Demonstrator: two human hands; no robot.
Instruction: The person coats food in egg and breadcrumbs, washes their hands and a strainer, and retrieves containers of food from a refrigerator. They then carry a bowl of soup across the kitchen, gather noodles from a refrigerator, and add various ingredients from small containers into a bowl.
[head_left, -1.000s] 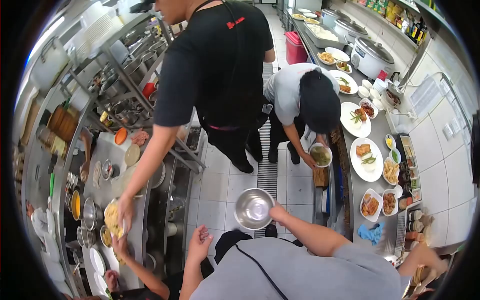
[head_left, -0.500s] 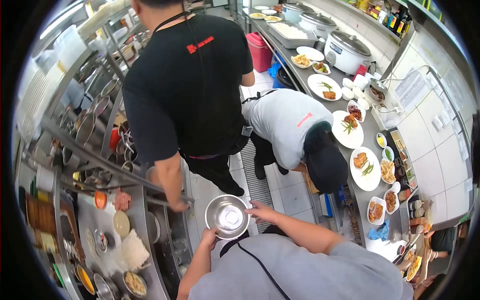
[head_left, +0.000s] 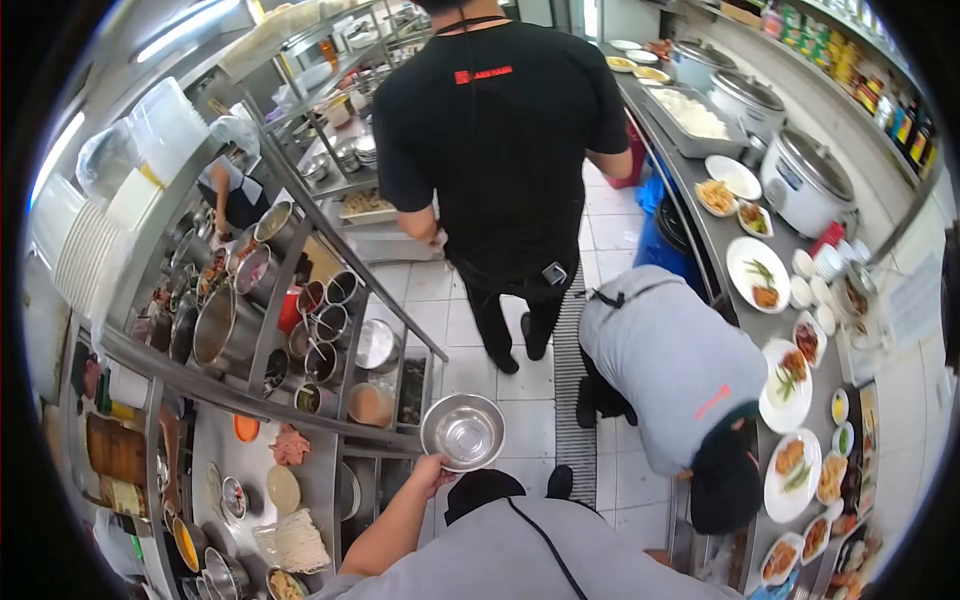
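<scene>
On the far left a slanted metal shelving rack (head_left: 262,300) is loaded with steel pots (head_left: 215,325). Below it, a stainless prep counter (head_left: 322,470) carries a small orange dish (head_left: 246,428) and a pale heap of noodles (head_left: 295,540).

Just right of that counter, the person's left hand (head_left: 430,470) reaches up from the bottom of the view and grips the near rim of a round stainless-steel bowl (head_left: 465,432). The fingers are closed on the rim, though how far they wrap underneath is hard to tell at this size. The bowl looks empty and is held roughly level over the tiled aisle, close to the rack's lower front rail. The right hand is out of sight, so its fingers cannot be judged.

Beyond the bowl a person in a black shirt (head_left: 500,130) stands in the aisle, facing away. To the right a person in a grey shirt (head_left: 670,370) bends low beside the long right-hand counter. That counter holds white plates of food (head_left: 790,385) and a white rice cooker (head_left: 805,180).

The step in hand looks like carrying the empty bowl one-handed along the aisle. Any next move calls for a steady rim grip, since one hand bears the whole bowl. It also calls for clearance from the rack rail on the left and the two people ahead.
</scene>
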